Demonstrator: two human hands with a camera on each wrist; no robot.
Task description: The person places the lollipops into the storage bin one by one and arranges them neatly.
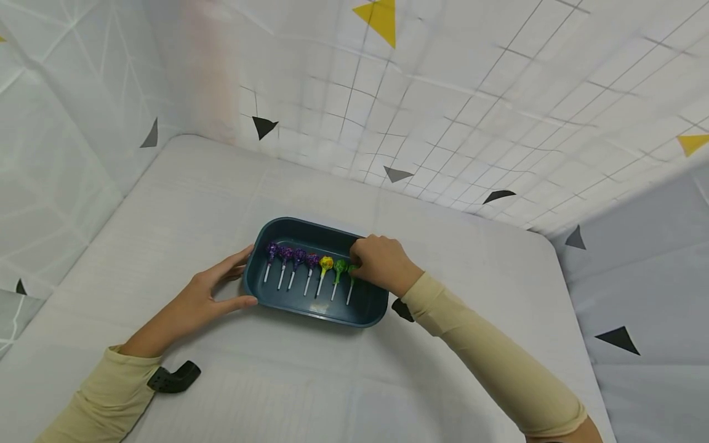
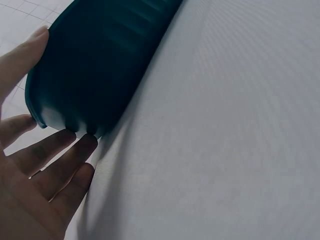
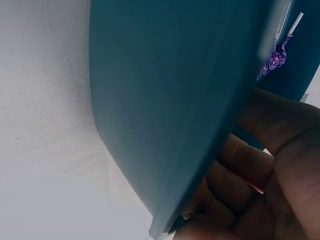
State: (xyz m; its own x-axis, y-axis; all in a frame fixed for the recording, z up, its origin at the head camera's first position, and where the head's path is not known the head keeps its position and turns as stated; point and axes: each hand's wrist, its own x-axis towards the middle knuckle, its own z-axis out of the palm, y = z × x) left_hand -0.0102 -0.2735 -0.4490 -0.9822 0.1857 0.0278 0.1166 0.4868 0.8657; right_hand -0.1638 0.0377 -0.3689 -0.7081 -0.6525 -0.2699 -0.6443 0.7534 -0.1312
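A dark teal tray [image 1: 310, 312] lies on the white-covered surface, with lollipops in a row inside. Several purple lollipops [image 1: 299, 256] are at the left, then a yellow lollipop [image 1: 325, 263], a green lollipop [image 1: 340, 266] and another green lollipop [image 1: 351, 284] at the right end. My right hand [image 1: 384, 263] reaches over the right rim, its curled fingers at the head of that last green lollipop, mostly covering it. My left hand [image 1: 207, 292] steadies the tray's left end with fairly straight fingers [image 2: 55, 147] against the end wall and the thumb at the near corner.
White cloth [image 1: 266, 381] covers the surface under the tray. Patterned sheets [image 1: 443, 92] hang as walls at the back and on both sides. A black wrist-worn device [image 1: 174, 376] sticks out from the left sleeve, and another [image 1: 402, 309] from the right.
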